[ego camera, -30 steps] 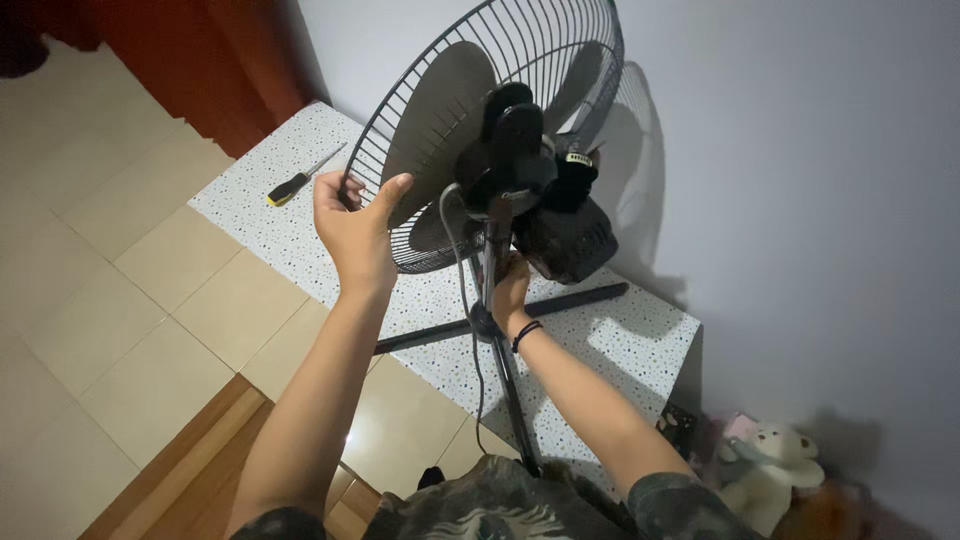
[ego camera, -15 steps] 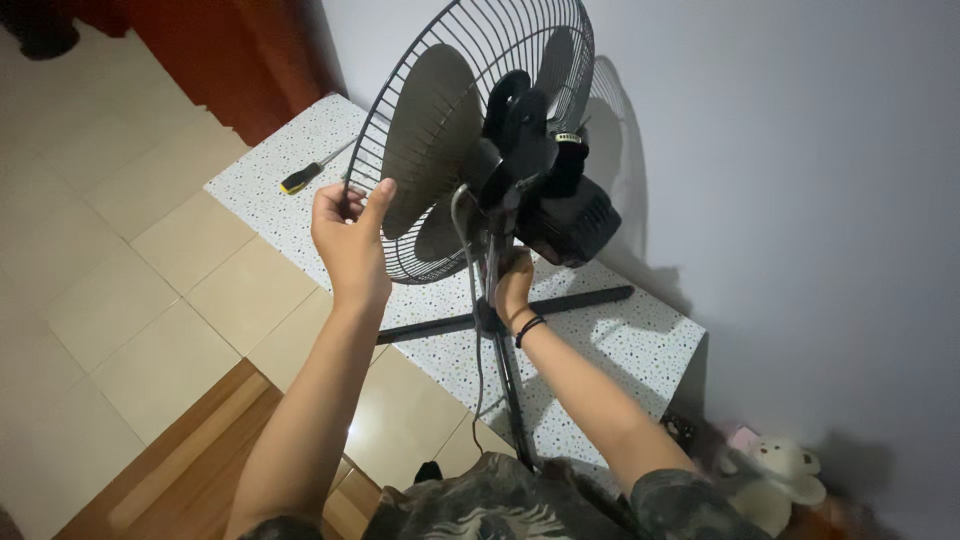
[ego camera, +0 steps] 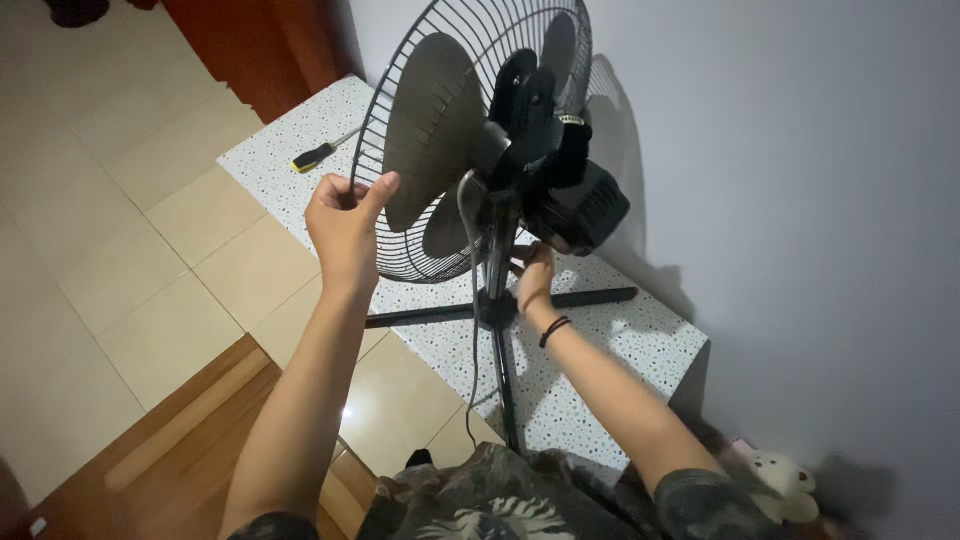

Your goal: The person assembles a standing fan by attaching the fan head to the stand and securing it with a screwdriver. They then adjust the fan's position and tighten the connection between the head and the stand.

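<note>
A black pedestal fan with a round wire cage and grey blades (ego camera: 440, 150) stands on a white speckled stone worktop (ego camera: 620, 340), its crossed black base bars resting on the surface near a grey wall. The left hand (ego camera: 345, 225) grips the near rim of the cage, fingers (ego camera: 335, 190) curled through the thin wires with the thumb hooked over the edge. The right hand (ego camera: 538, 278) reaches under the black motor housing (ego camera: 580, 205) beside the upright pole; its fingers are mostly hidden, so I cannot tell whether they pinch anything. The fan looks top-heavy and the cage wires likely flex, so the pole or motor housing seems the firmer hold. A yellow-and-black screwdriver (ego camera: 322, 152) lies at the worktop's far left
</note>
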